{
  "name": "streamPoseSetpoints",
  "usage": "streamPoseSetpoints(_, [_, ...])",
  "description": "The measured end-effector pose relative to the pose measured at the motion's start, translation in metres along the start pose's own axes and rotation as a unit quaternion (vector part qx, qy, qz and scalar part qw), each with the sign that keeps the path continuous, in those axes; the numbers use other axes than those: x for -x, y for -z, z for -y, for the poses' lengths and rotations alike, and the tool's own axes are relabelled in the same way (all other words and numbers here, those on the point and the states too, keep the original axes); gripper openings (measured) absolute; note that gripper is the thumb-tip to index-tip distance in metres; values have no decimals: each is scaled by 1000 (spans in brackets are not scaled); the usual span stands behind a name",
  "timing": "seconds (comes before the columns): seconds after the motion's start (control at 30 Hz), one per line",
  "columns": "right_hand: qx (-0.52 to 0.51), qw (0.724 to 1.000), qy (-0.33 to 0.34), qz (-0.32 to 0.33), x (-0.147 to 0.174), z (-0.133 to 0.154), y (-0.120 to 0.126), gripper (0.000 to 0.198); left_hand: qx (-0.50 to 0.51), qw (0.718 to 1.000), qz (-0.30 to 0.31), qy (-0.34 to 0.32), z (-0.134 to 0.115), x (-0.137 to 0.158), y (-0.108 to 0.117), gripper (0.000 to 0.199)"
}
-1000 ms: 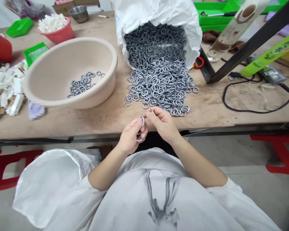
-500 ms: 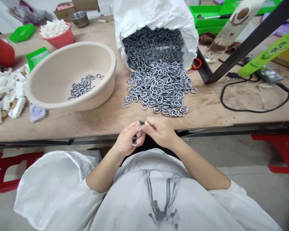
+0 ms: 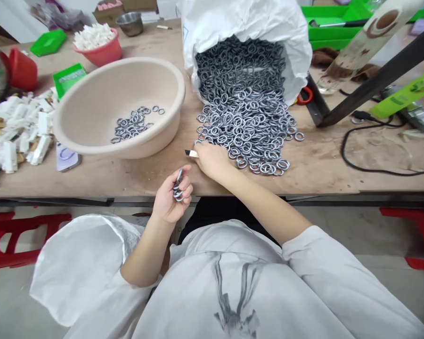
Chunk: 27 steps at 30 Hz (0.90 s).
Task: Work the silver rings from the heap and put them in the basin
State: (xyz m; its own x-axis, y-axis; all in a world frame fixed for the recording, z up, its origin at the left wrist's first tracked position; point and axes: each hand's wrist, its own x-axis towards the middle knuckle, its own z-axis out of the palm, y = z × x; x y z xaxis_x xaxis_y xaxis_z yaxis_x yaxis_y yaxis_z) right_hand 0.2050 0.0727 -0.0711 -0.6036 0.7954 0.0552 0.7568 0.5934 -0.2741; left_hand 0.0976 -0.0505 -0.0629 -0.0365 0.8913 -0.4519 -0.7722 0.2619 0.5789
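Several grey metal rings (image 3: 177, 192) are held in the curled fingers of my left hand (image 3: 167, 200), just over the table's front edge. My right hand (image 3: 214, 161) is at the near left side of the ring pile (image 3: 247, 125). It grips a small flat white tool with a slanted black tip (image 3: 191, 153) pointing left; the rest of the tool is hidden in the hand. The loose rings spill out of a white sack (image 3: 243, 21) lying on its side. A beige basin (image 3: 92, 96) to the left has some more rings on its bottom.
White plastic pieces (image 3: 24, 127), a phone (image 3: 68, 157) and a red bowl of white parts (image 3: 98, 49) are on the left. To the right, a dark metal bar (image 3: 374, 77) slants upward beside a black cable (image 3: 344, 146). Red stools (image 3: 24, 235) stand below the table (image 3: 155, 176).
My hands have parted. The right has moved forward to the rings with the white tool; the left has shifted left, still holding rings. The view has turned slightly.
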Motion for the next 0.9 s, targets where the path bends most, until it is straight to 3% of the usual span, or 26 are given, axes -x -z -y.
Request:
streamPoseSetpoints(0.1, [-50,998,-12,-19,3,-6,0,21,-5,999,-45,-27,-3,-4,1,11])
streamPoseSetpoints(0.17, [-179,983,-15,-44,14,-15,4,18,-10,998,-63,-27,-1,-9,0,6])
streamPoseSetpoints(0.23, [-367,929,-14,-48,30,-20,9,25,-20,998,-55,-14,4,-12,-4,17])
streamPoseSetpoints(0.3, [-533,846,-14,-15,48,-20,14,33,-45,999,-22,-8,14,-15,-10,26])
streamPoseSetpoints(0.37, [-630,776,-27,25,65,-16,14,40,-79,997,21,-16,26,-16,-18,33])
streamPoseSetpoints(0.43, [-664,745,-57,34,76,-10,11,42,-106,993,54,-29,37,-15,-25,41])
streamPoseSetpoints(0.5, [-645,759,-85,-5,84,-7,5,37,-119,990,64,-41,45,-14,-32,48])
streamPoseSetpoints(0.57, [-593,797,-90,-67,89,-8,0,28,-123,989,57,-57,49,-13,-35,49])
streamPoseSetpoints(0.7, [-508,843,-36,-175,95,-15,2,24,-136,986,41,-85,50,-10,-38,45])
streamPoseSetpoints(0.8, [-457,867,21,-199,98,-19,8,32,-147,985,31,-80,51,-7,-39,42])
streamPoseSetpoints(0.9, [-430,880,35,-199,98,-21,11,39,-152,986,30,-68,53,-3,-42,44])
